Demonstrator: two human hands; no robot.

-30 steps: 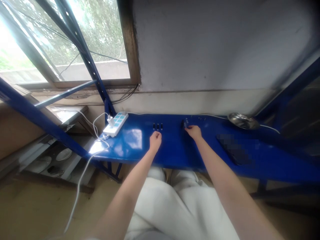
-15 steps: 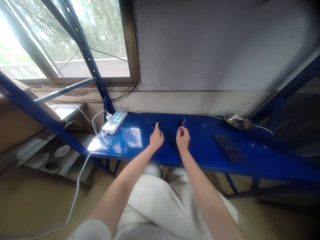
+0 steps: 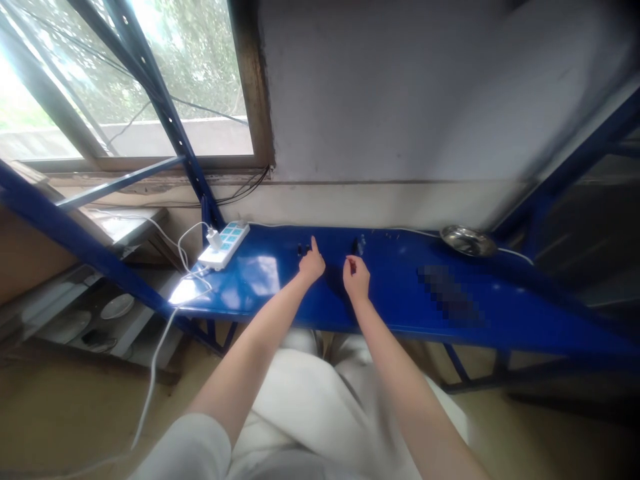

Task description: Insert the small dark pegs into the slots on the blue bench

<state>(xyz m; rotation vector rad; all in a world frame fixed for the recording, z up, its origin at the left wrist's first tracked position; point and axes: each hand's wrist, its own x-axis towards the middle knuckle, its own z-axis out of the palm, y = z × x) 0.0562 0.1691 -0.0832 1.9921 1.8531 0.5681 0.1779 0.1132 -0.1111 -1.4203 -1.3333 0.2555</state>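
Observation:
My left hand (image 3: 313, 265) is over the blue tabletop (image 3: 395, 303), its index finger stretched forward and the other fingers curled in. Just left of that finger lie small dark pieces (image 3: 300, 249), too small to name. My right hand (image 3: 357, 279) is a short way to the right, with thumb and fingers pinched together. Whatever they hold, if anything, cannot be made out. Beyond its fingertips sits another small dark piece (image 3: 355, 245), with small clear bits (image 3: 362, 243) beside it.
A white power strip (image 3: 225, 247) with a plugged-in charger stands at the table's left end, its cord hanging to the floor. Toward the back right is a shiny metal dish (image 3: 467, 240). A blurred-out dark patch (image 3: 450, 293) lies before it. Blue posts (image 3: 160, 107) flank the table.
The view has shifted slightly. My left index finger now points farther forward, beside the dark pieces. My right hand has drawn a little left and back from the dark piece beyond it.

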